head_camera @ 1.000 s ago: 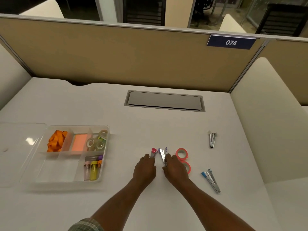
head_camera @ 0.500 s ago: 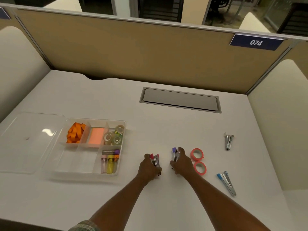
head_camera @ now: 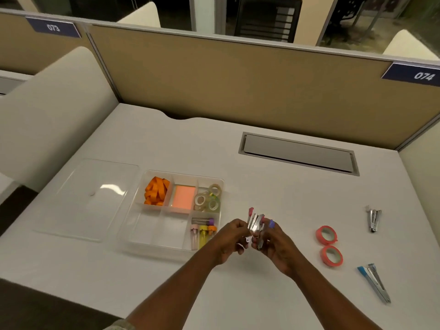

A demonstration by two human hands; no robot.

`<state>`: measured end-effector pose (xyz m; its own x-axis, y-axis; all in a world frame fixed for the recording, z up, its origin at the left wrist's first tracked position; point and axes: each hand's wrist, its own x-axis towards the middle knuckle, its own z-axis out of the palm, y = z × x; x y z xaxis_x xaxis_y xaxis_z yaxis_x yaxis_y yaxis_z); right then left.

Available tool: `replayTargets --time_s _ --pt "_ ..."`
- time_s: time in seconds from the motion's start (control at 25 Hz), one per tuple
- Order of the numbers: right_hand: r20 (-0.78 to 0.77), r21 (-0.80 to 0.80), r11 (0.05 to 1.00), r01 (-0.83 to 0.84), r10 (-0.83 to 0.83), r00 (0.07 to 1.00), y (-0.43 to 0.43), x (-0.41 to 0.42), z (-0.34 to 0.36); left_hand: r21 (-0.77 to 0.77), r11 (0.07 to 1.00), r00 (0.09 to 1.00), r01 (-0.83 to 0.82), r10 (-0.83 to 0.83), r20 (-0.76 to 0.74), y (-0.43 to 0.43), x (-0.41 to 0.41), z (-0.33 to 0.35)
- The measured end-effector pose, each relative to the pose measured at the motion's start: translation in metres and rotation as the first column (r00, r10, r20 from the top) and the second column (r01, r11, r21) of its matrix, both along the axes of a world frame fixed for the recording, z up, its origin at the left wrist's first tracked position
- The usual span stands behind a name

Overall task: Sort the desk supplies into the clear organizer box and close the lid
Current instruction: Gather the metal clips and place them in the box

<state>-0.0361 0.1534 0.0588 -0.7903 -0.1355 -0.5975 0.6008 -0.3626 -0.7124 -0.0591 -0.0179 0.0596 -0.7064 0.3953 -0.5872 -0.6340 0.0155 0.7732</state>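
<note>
The clear organizer box (head_camera: 133, 225) stands open on the desk at the left, holding orange bands (head_camera: 156, 194), a pink note pad (head_camera: 182, 198), clear tape rolls (head_camera: 208, 197) and small capped tubes (head_camera: 202, 232). Its clear lid (head_camera: 88, 198) lies flat to the left of it. Just right of the box, raised above the desk, my left hand (head_camera: 229, 241) grips a pink-tipped stapler (head_camera: 253, 222). My right hand (head_camera: 277, 244) holds a purple-tipped stapler (head_camera: 270, 226) pressed against it. Two red tape rolls (head_camera: 329, 245), a blue-tipped stapler (head_camera: 373, 282) and a small silver stapler (head_camera: 373, 219) lie to the right.
A grey cable hatch (head_camera: 297, 153) is set in the desk behind. A tan partition (head_camera: 238, 79) closes the back, and cream dividers (head_camera: 47, 110) flank the left and right sides. The desk's near edge (head_camera: 71, 298) runs at the lower left.
Both hands lifted their staplers off the desk and brought them together in the air. The camera turned left, so the box sits nearer the middle.
</note>
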Motion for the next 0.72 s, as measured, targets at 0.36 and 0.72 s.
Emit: replayTargets --time_s 0.36,0.72 --pt "-0.064 0.343 0.901 -0.265 0.304 0.951 -0.14 -0.038 0.022 -0.263 0.959 0.973 -0.103 0.042 -0.226 -0.123 -0.02 0.011" --pt "-0.054 0.502 0.791 -0.35 0.432 0.9 -0.239 -0.049 0.008 -0.468 0.854 0.947 -0.226 0.08 -0.311 -0.203 -0.02 0.009"
